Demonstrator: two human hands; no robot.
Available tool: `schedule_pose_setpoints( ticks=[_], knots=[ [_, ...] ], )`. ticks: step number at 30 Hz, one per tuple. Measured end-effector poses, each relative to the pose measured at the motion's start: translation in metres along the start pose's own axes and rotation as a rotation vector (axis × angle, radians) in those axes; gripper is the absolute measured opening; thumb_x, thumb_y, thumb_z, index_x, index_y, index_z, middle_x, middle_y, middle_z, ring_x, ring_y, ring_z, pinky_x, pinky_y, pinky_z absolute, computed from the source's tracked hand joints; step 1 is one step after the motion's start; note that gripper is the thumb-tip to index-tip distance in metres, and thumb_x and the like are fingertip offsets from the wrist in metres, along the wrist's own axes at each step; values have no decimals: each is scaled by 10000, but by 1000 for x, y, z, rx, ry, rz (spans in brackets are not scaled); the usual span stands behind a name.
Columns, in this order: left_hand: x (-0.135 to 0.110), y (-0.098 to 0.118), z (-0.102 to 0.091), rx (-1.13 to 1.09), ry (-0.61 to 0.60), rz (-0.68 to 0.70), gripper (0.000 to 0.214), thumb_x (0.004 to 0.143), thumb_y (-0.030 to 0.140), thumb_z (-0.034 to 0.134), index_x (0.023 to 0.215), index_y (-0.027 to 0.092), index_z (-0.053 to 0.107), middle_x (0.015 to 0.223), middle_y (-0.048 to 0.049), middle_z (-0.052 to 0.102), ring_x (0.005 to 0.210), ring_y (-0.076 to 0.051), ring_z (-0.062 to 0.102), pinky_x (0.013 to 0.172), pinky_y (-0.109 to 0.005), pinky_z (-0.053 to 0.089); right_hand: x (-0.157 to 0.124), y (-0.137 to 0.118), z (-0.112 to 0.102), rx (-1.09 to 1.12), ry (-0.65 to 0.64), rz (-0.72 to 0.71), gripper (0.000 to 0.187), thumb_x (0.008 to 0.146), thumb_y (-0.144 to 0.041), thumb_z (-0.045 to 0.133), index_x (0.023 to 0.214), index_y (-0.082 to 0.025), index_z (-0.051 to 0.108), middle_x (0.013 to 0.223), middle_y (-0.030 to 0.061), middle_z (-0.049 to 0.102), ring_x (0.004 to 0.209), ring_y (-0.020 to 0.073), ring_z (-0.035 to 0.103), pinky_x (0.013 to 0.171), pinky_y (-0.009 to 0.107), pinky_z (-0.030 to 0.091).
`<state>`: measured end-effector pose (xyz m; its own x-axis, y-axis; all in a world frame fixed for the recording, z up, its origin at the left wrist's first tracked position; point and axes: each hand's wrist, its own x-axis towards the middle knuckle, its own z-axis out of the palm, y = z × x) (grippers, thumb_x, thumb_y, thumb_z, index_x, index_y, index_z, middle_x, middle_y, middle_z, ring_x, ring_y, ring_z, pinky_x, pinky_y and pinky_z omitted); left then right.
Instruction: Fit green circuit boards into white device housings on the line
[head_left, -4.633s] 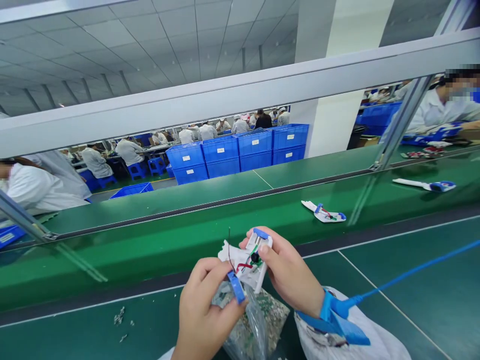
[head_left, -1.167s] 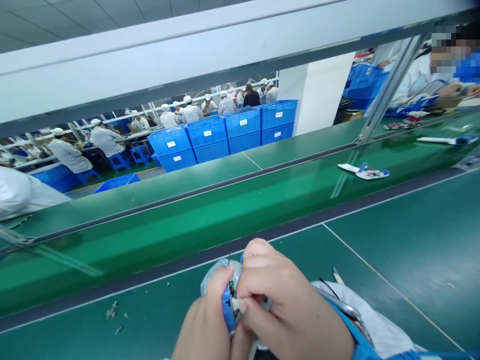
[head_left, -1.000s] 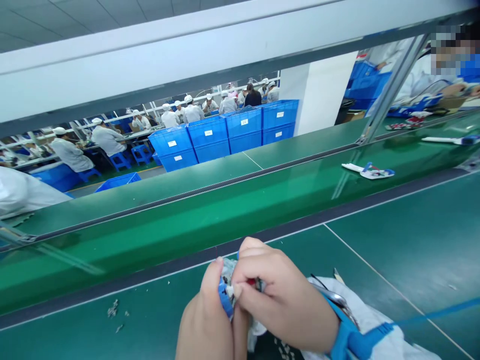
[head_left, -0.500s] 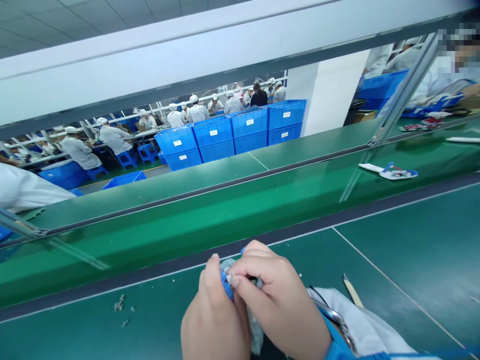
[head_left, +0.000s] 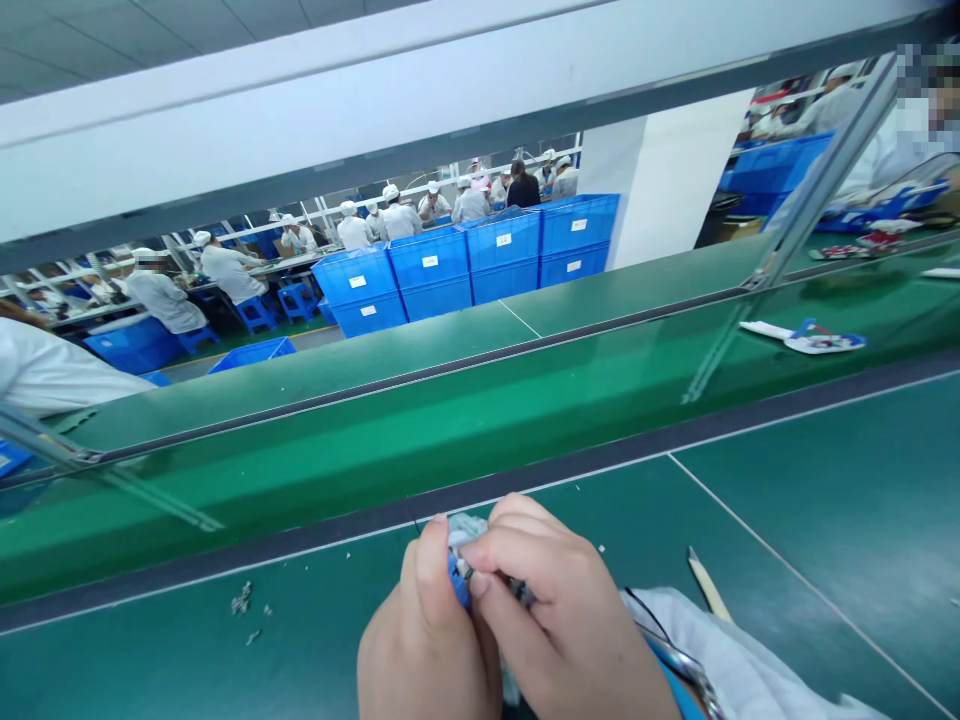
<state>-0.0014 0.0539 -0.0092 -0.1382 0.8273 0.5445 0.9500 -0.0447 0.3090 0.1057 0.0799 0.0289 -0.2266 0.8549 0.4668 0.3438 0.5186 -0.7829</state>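
Note:
Over the near edge of the green bench, my two hands are close together. My left hand (head_left: pixel 427 635) is closed around a small blue plastic part (head_left: pixel 458 580), its thumb along the part's side; most of the part is hidden. My right hand (head_left: pixel 559 600) pinches a tiny whitish piece (head_left: pixel 463 568) at the blue part's open side, between thumb and forefinger. Whether that piece is joined to the part, I cannot tell. Pale, clear-looking plastic (head_left: pixel 469 528) shows behind the fingers. On the bench to the left lies a little heap of small metal bits (head_left: pixel 241 598).
Right of my hands lies a pointed tool with a pale handle (head_left: pixel 709 585). Beyond runs a green conveyor belt (head_left: pixel 360 455) carrying a white-and-blue part (head_left: pixel 825 342). Metal posts (head_left: pixel 825 170) rise past it. Stacked blue bins (head_left: pixel 431 265) and people in white stand or sit farther off.
The white-and-blue part on the belt has shifted right. My right fingertips have moved slightly at the blue part, and more of the whitish piece shows. Both hands keep their hold.

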Motion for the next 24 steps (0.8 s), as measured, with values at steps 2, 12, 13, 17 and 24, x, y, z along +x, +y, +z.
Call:
schedule_pose_setpoints(
  ticks=[2,12,13,17,24],
  knots=[
    [0,0,0,-8,-7,-18,339,836,214,413,1170,175,462,805,-119,709,529,-237,623,456,-285,279,-1,0,1,-32,14,-23,256,815,-118,409,566,-174,430,593,13,447,641,152,424,592,285,340],
    [14,-3,-19,-299,-339,-147,468,896,422,317,1257,143,419,830,-157,723,720,-348,670,551,-351,383,8,6,-8,-43,-99,-65,204,784,-63,438,664,-166,568,657,26,560,688,158,459,640,294,350],
    [14,-2,-21,-312,-360,-156,473,895,423,317,1263,141,408,849,-162,725,736,-351,670,556,-355,383,7,6,-8,-66,-90,-78,208,786,-66,434,673,-164,579,660,31,563,689,161,458,640,298,349],
    [14,2,-25,-383,-418,-187,505,877,465,337,1264,147,398,874,-153,731,724,-343,670,586,-373,398,5,6,-9,-157,-41,-146,225,792,-75,425,667,-158,594,630,31,553,656,156,437,619,300,333],
    [20,10,-37,-483,-505,-325,485,840,467,375,1236,187,370,801,-64,731,707,-281,682,622,-362,448,6,7,-11,-149,81,-221,194,781,-64,489,657,-170,594,576,-11,555,604,120,442,594,264,331]
  ],
)
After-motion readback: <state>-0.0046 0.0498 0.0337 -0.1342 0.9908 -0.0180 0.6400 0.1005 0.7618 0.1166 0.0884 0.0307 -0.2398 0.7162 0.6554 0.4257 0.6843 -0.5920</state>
